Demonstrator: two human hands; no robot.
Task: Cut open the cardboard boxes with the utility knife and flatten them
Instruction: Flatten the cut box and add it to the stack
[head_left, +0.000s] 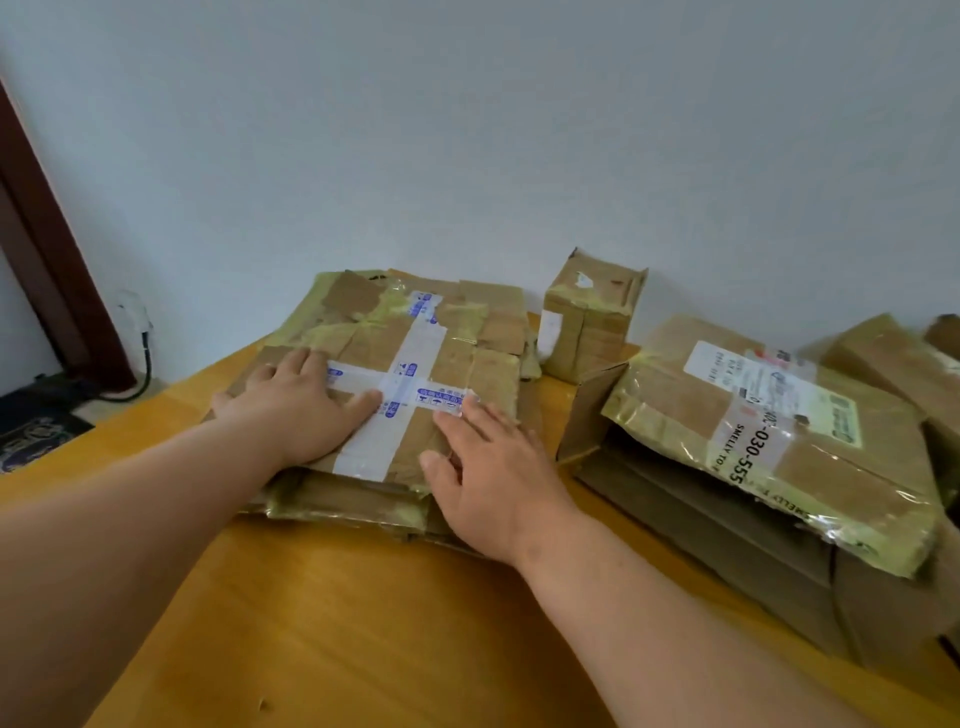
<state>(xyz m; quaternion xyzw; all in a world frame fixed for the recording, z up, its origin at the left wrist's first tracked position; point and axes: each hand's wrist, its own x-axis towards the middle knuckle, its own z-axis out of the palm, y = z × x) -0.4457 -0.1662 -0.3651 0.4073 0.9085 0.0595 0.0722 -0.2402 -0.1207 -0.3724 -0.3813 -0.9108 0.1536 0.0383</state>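
The flattened box (410, 374), crossed with white printed tape, lies on top of a stack of flattened cardboard at the back left of the wooden table (332, 613), close to the wall. Both palms are down on it: the left hand (296, 405) presses flat near its left edge, fingers straight and spread across the tape, and the right hand (488, 478) lies open on the near right corner, fingers pointing away. Neither hand holds anything, and no utility knife is in view. The next work lies to the right: a part-collapsed box (769, 467) with a shipping label sits just beside the stack, nearest the right hand, and a small upright box (592, 322) stands behind, against the wall.
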